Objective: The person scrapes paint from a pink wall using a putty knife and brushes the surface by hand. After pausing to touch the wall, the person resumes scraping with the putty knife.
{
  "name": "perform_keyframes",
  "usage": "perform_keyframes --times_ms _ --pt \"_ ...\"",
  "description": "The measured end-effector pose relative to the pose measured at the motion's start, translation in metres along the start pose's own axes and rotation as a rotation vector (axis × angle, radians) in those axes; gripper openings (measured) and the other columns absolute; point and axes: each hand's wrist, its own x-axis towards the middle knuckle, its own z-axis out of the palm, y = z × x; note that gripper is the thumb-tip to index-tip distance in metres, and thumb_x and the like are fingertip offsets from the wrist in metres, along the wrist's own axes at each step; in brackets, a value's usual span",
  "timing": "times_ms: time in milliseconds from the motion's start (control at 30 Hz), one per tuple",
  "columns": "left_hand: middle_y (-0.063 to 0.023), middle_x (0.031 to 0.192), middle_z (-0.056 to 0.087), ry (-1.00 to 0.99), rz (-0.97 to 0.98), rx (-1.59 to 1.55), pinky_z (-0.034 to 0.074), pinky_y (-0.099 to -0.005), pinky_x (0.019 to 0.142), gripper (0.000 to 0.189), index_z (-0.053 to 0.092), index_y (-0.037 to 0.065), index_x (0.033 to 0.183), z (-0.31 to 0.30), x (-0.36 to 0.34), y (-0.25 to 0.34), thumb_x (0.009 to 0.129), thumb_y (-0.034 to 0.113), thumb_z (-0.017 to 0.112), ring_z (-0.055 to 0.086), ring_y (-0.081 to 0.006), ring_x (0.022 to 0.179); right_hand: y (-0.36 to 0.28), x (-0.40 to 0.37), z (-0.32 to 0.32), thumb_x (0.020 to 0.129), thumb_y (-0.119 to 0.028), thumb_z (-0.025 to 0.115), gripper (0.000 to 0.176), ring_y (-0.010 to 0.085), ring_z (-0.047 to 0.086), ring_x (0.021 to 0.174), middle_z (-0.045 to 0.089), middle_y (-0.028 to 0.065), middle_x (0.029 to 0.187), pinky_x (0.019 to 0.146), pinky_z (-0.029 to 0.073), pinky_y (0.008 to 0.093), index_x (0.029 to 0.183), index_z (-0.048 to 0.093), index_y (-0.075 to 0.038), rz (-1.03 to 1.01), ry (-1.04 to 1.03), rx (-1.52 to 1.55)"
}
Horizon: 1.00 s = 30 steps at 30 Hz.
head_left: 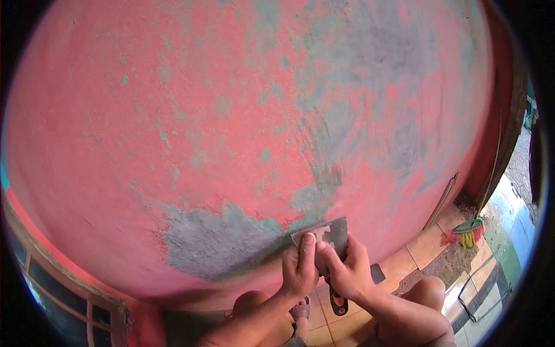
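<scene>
Both hands grip a wide scraper with a metal blade (337, 231) and a black and red handle pointing down. My left hand (298, 272) is closed on the blade's left side, its thumb lying on the face. My right hand (352, 272) wraps the right side near the handle, thumb also pressed on the blade. Pale residue marks the metal. The blade's upper edge is at the pink wall (231, 133), beside a bare grey patch (217, 240); whether it touches cannot be made out. Grey and green areas show through the pink paint.
A broom (467, 226) with a green head and coloured bristles stands at the right, near dirt (448, 267) on the tiled floor (347, 332). A paned window frame (89, 309) is at lower left. My knees and a sandalled foot (300, 312) are below.
</scene>
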Motion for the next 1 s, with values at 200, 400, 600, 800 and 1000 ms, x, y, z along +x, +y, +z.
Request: perform_keyframes --times_ms 200,400,600,800,1000 --pt "-0.0025 0.086 0.066 0.056 0.009 -0.085 0.049 -0.0255 0.064 0.041 0.065 -0.002 0.101 -0.007 0.0 0.008 0.109 0.03 0.039 0.06 -0.0083 0.077 0.008 -0.026 -0.002 0.096 -0.024 0.065 0.039 0.0179 0.068 0.071 0.068 0.0138 0.084 0.065 0.053 0.0337 0.119 0.052 0.005 -0.004 -0.193 -0.104" --pt "0.0003 0.077 0.063 -0.042 -0.096 -0.074 0.044 -0.0222 0.052 0.045 0.064 0.001 0.096 -0.013 -0.007 0.009 0.108 0.035 0.039 0.057 -0.0063 0.064 0.007 -0.034 -0.007 0.099 -0.025 0.063 0.034 0.0125 0.063 0.066 0.067 0.0092 0.082 0.06 0.051 0.0282 0.114 0.053 0.004 0.135 -0.145 -0.022" --pt "0.0023 0.072 0.059 -0.087 -0.086 -0.084 0.042 -0.0228 0.05 0.046 0.062 0.003 0.086 -0.011 -0.004 0.013 0.109 0.035 0.038 0.053 -0.0042 0.06 -0.005 -0.026 -0.004 0.099 -0.025 0.064 0.03 0.0087 0.062 0.076 0.067 0.006 0.086 0.067 0.052 0.0246 0.108 0.058 0.003 0.093 -0.045 0.116" --pt "0.0026 0.077 0.059 -0.031 -0.094 -0.126 0.044 -0.0229 0.058 0.045 0.061 0.004 0.086 0.005 -0.001 0.014 0.109 0.035 0.037 0.054 -0.0041 0.069 -0.017 -0.014 0.001 0.098 -0.026 0.064 0.032 0.0087 0.063 0.071 0.067 0.0054 0.085 0.058 0.053 0.0247 0.11 0.06 0.003 0.081 0.016 0.142" --pt "0.0029 0.075 0.059 0.087 -0.086 -0.176 0.044 -0.0226 0.061 0.046 0.062 0.003 0.084 0.013 0.008 0.02 0.109 0.033 0.038 0.054 -0.0042 0.072 -0.025 -0.004 0.008 0.097 -0.029 0.066 0.033 0.0082 0.062 0.064 0.066 0.0042 0.077 0.052 0.052 0.0246 0.099 0.064 0.004 0.099 0.055 0.13"
